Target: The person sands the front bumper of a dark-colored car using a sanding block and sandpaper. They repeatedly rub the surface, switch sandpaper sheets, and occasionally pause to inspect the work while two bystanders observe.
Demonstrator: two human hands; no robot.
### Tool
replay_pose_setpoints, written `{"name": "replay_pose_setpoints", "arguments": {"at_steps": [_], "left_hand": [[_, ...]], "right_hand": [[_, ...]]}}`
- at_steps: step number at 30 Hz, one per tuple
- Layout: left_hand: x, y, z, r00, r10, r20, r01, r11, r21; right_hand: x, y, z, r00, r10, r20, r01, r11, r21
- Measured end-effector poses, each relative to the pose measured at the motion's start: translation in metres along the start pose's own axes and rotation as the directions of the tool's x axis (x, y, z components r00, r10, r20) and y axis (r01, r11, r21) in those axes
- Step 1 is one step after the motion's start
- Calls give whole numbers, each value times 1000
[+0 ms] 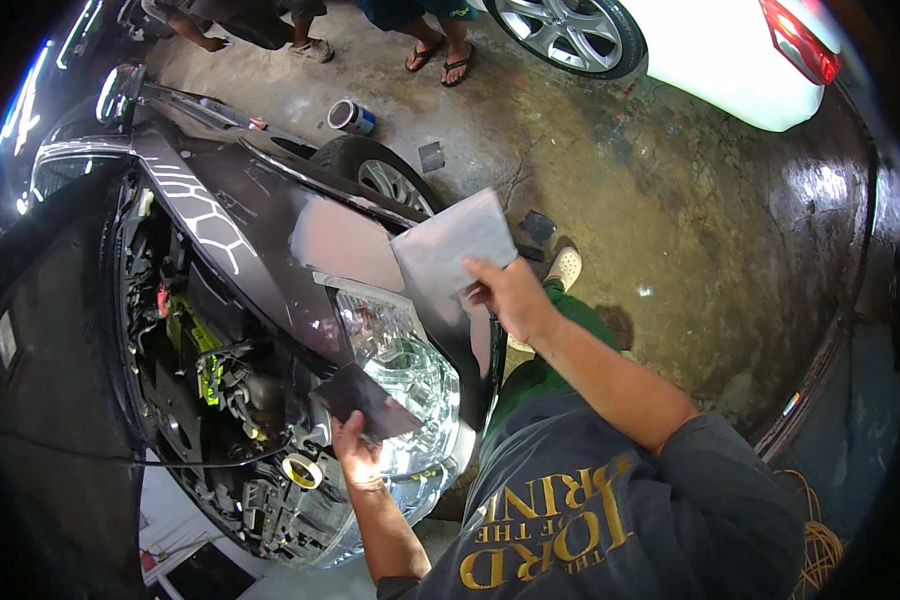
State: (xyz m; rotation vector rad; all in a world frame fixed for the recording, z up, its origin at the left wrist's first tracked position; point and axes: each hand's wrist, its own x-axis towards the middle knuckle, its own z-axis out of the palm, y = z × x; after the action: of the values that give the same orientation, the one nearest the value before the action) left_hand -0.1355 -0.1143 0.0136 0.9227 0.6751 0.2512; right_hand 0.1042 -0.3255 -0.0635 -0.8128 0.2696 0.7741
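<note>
My right hand point(515, 298) pinches the lower edge of a light grey sheet point(452, 240), thumb on top. The sheet is held over the front fender of a dark car point(260, 220), next to a pale pinkish patch point(342, 235) on the paint. Lower and to the left, my left hand point(358, 455) grips a dark rectangular sheet that looks like sandpaper point(358, 393). This sheet hangs above the edge of the headlight point(425, 385) and covers part of it.
The car's hood point(50, 310) stands raised at left beside the engine bay. A tape roll point(302, 470) lies at the car's front. On the floor are a can point(350, 118) and dark squares point(431, 156). Beyond are a person's sandalled feet point(455, 68) and a white car point(720, 65).
</note>
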Motion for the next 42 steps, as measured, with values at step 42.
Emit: {"name": "replay_pose_setpoints", "arguments": {"at_steps": [42], "left_hand": [[-66, 10, 10, 948, 281, -151, -268, 958, 103]], "right_hand": [[189, 94, 26, 997, -63, 44, 76, 732, -677]]}}
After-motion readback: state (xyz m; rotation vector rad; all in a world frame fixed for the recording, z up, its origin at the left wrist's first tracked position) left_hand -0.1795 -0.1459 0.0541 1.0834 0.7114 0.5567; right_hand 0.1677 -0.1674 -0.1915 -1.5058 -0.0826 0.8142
